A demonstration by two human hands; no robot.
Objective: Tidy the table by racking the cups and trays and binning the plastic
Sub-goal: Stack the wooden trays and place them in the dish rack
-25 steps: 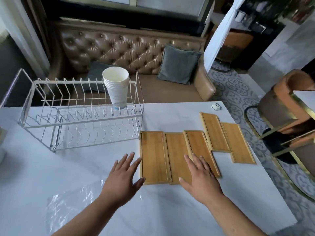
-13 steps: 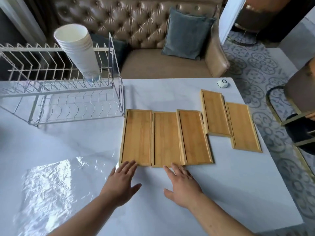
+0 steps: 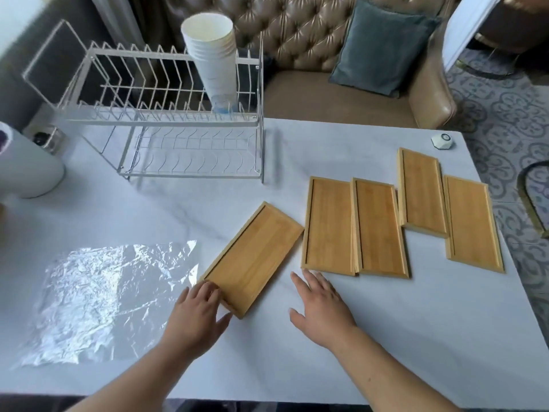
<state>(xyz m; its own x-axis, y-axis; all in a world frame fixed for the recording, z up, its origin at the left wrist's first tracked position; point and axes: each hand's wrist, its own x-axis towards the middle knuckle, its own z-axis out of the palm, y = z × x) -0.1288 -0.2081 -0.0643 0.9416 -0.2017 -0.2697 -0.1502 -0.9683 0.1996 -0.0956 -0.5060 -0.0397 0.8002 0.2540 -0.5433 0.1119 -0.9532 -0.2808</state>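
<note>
Marble table [image 3: 386, 337] before tufted leather sofa [image 3: 312, 31]; dish rack [image 3: 163, 122] holding stacked paper cups [image 3: 212, 55], plastic sheet [image 3: 98, 298] front left.
Leftmost bamboo tray [image 3: 255, 257] now swung askew from the row, corner gripped by left hand [image 3: 199, 313]; right hand [image 3: 322, 307] flat, fingers spread.

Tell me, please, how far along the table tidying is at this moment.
Done: the stack of white paper cups stands in the white wire dish rack. In hand: the left hand grips the near corner of an angled rectangular bamboo tray; the right hand is open, low over the white marble table. Left: four other bamboo trays lying flat, none racked, and the crinkled clear plastic sheet, not binned.
</note>
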